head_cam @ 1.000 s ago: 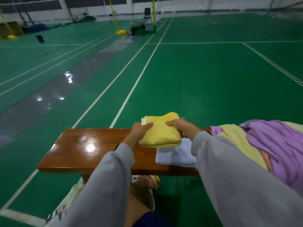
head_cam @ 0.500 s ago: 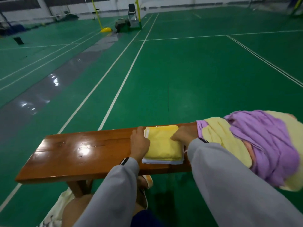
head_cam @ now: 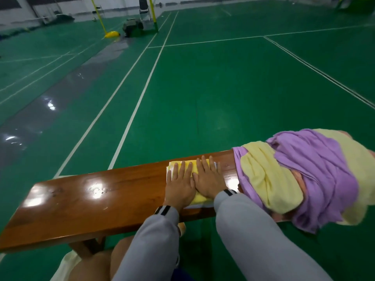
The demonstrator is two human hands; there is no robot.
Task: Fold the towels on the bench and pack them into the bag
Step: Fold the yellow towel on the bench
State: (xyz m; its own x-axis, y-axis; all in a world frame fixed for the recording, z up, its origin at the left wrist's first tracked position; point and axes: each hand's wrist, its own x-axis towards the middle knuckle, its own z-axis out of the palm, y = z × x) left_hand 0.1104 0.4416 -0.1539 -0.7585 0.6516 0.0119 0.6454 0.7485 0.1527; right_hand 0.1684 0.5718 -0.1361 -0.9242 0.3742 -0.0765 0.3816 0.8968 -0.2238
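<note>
Nearest the camera, a bare knee (head_cam: 95, 266) is seen at the bottom edge. Beside it, a scrap of pale fabric (head_cam: 67, 264) shows under the bench; whether it is the bag cannot be told. Two grey sleeves (head_cam: 253, 240) are stretched forward over the near edge of the wooden bench (head_cam: 81, 199).

And there it is: the folded yellow towel (head_cam: 194, 166) is laid flat on the bench top, stacked on a folded white towel (head_cam: 168, 175) whose edges peek out at the left and the near side. The left hand (head_cam: 179, 185) is pressed palm down on the stack, fingers straight and slightly spread, nothing gripped. The right hand (head_cam: 210, 181) is set just beside it, thumbs touching, equally flat and straight-fingered, nothing pinched or curled round.

To the right, the bench end is buried under a loose heap. A purple towel (head_cam: 314, 169) is draped across a pale yellow towel (head_cam: 263, 179), both unfolded and hanging over the near edge. A strip of bare wood is left between the heap and the stack.

Beyond the bench, a green court floor (head_cam: 223, 88) with white lines is spread out. Far off, a yellow post base (head_cam: 112, 34), a dark bundle (head_cam: 133, 28) and a chair (head_cam: 144, 9) are made out.
</note>
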